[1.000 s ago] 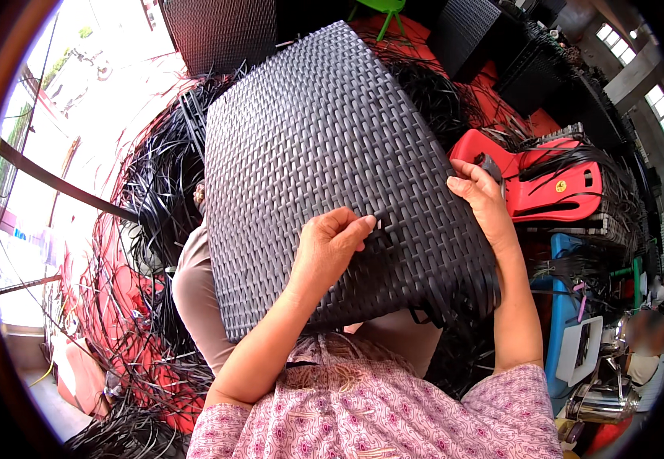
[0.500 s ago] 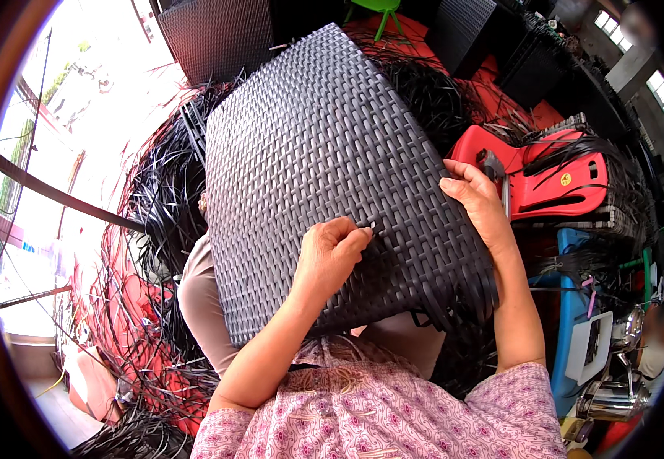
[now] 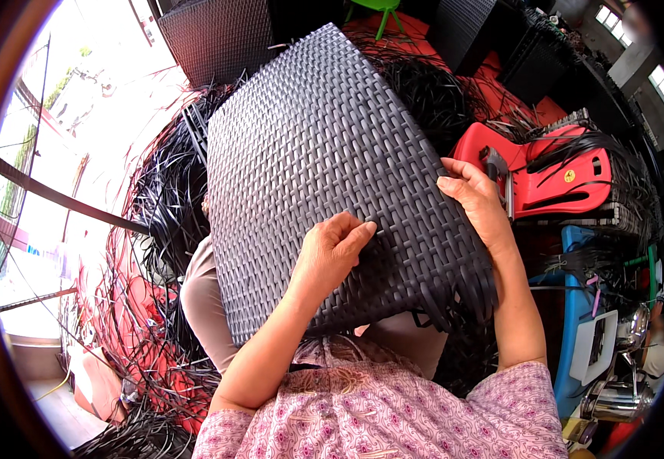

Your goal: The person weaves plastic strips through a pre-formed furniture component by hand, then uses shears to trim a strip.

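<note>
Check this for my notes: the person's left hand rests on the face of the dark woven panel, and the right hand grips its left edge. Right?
Not quite. The head view shows the right hand gripping the right edge of the dark woven panel, not the left. The left hand does rest on its face.

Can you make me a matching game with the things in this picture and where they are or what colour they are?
Things:
1. woven panel
2. left hand
3. right hand
4. plastic stool

Descriptions:
A. red, behind the right hand
B. grips the panel's right edge
C. dark grey, tilted across the lap
D. fingertips pressed on the weave near the middle

Pairs: 1-C, 2-D, 3-B, 4-A
</note>
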{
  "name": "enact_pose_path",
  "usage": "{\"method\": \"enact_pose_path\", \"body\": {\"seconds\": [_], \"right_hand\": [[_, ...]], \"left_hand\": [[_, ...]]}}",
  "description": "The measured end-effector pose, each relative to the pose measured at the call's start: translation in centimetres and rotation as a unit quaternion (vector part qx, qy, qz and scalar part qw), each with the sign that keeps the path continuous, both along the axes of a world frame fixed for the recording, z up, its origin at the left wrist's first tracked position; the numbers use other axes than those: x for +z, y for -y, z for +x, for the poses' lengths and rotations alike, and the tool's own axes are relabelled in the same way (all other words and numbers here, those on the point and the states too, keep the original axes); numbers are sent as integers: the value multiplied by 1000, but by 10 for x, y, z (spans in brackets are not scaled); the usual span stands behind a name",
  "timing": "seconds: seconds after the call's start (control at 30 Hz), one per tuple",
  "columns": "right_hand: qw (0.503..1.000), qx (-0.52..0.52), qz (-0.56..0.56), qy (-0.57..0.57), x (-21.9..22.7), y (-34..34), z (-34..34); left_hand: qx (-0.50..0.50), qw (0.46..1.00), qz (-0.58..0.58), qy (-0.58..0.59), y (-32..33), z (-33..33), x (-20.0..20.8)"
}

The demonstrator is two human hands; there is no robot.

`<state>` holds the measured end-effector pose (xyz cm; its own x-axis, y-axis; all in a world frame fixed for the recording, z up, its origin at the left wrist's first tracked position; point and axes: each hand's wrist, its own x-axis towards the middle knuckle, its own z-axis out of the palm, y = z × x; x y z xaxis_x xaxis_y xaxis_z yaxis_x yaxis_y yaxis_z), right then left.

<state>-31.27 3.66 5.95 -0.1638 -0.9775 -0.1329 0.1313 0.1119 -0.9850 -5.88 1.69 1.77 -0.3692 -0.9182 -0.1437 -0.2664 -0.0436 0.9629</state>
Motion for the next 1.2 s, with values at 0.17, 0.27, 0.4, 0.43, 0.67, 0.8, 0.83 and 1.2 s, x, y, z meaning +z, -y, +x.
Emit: {"method": "enact_pose_path", "body": {"seconds": [0.17,0.27,0.4,0.43,0.67,0.8,0.83,1.2], "right_hand": [[1000,-2,5,-2,-1,0,-2],[1000,-4,7,-7,0,-1,-1],[1000,-4,9,-5,3,-1,2],[1000,-6,8,-5,3,-2,2],[1000,-2,5,-5,1,-2,1],[1000,-3,-1,-8,-2,-1,-1],[1000,-4,1,-12,-3,-1,-2],[1000,-4,11,23,2,-2,2]], "left_hand": [[-6,1000,1,-12,-3,2,-2],[-8,997,44,-56,-6,4,8],[-24,993,23,-112,-6,9,6],[-19,990,49,-133,-6,11,9],[-7,973,-93,-213,1,5,11],[-31,951,60,-303,-1,-4,19],[-43,928,90,-358,1,-8,12],[-5,799,140,-585,2,-12,-11]]}}
